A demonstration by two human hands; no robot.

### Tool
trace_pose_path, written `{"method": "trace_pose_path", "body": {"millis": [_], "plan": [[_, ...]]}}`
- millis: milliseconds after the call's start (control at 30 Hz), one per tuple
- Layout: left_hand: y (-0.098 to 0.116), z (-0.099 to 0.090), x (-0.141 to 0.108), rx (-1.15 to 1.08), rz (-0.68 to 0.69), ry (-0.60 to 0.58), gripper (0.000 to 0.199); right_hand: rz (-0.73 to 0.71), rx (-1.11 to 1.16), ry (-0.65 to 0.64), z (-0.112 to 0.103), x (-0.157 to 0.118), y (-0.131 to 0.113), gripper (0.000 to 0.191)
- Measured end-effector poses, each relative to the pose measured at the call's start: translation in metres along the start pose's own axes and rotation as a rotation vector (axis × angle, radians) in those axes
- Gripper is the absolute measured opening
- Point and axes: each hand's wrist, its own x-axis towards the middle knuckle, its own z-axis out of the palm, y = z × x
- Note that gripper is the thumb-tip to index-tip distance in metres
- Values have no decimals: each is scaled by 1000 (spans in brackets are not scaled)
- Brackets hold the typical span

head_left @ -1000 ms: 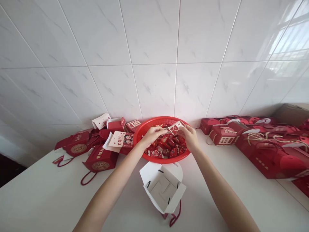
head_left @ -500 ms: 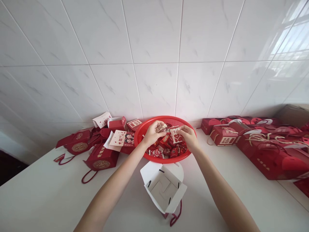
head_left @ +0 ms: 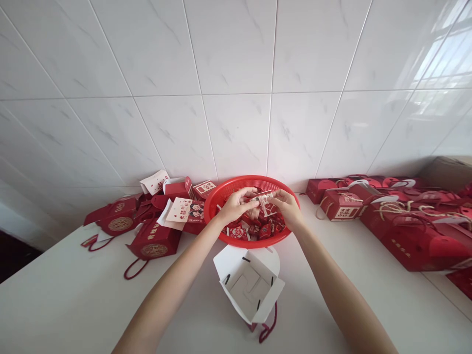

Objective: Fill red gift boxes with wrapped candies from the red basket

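Note:
Over a red plastic basket (head_left: 210,204) of wrapped candies (head_left: 238,232), both my hands are close together. My right hand (head_left: 286,205) pinches a small white-and-red candy packet (head_left: 266,201) with a heart pattern. Closed fingers on my left hand (head_left: 239,205) reach toward that packet's left side; what they hold is mostly hidden. Just in front of the basket stands an open gift box (head_left: 245,287), its white inside facing up, flaps spread, with a dark red cord at its near side.
Red gift boxes (head_left: 155,241) with cord handles crowd the left of the white table (head_left: 92,305). More red boxes (head_left: 409,236) fill the right side, with a brown carton (head_left: 446,174) behind. A tiled wall (head_left: 236,132) rises directly behind the basket.
My left hand has moved slightly right, closer to the packet, and the wrapped piece seen in its fingers before is now mostly hidden. My right hand still grips the packet.

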Motion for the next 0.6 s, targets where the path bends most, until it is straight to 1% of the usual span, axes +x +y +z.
{"method": "trace_pose_path", "body": {"millis": [133, 200, 333, 467, 600], "plan": [[-4, 0, 2, 3, -36, 12, 37, 6, 26, 32, 1, 0, -1, 34], [-6, -1, 3, 5, -36, 20, 34, 11, 30, 72, 2, 0, -2, 34], [-9, -3, 5, -6, 11, 120, 32, 24, 53, 161, 4, 0, -4, 31], [-8, -3, 6, -1, 34, 201, 25, 57, 47, 157, 3, 0, -4, 27], [-8, -2, 6, 13, 44, 261, 16, 60, 28, 152, 4, 1, -2, 26]]}}
